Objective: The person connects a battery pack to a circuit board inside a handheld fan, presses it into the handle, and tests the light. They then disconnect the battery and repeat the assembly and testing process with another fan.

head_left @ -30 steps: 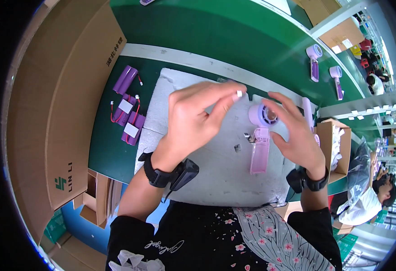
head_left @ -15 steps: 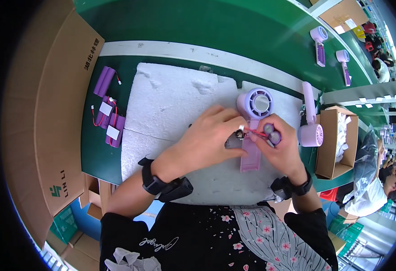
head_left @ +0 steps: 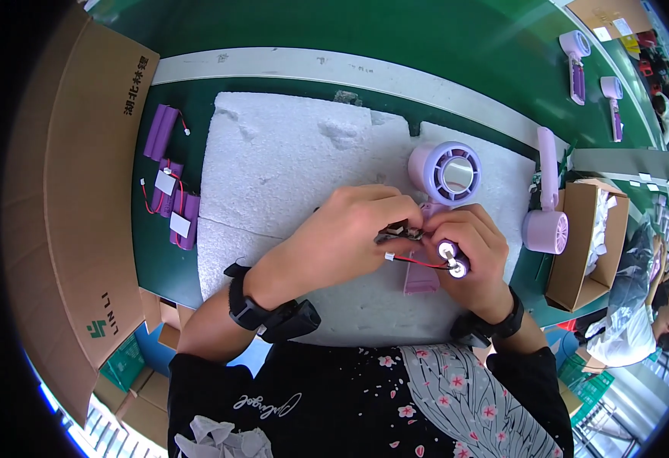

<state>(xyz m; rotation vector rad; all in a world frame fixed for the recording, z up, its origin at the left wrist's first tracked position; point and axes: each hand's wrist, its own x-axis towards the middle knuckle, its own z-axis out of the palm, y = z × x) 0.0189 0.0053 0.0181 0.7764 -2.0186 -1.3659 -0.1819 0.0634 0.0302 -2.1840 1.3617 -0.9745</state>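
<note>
A light purple handheld fan lies on the foam sheet, its round head away from me and its open handle shell toward me. My left hand is closed on a small dark circuit board beside the handle. In my right hand is a purple two-cell battery pack, its shiny cell ends facing me. From the pack, red and black wires run left to a white plug, which hangs free below the board. Both hands meet over the handle and hide its upper part.
White foam covers the bench. Several purple battery packs lie at left beside a large cardboard box. At right are another purple fan and an open carton with white pieces. Two fans rest farther back; a co-worker sits at far right.
The plug has left my left fingertips and now hangs below the board. My right hand has turned the pack so its cell ends show. The whole view has shifted slightly.
</note>
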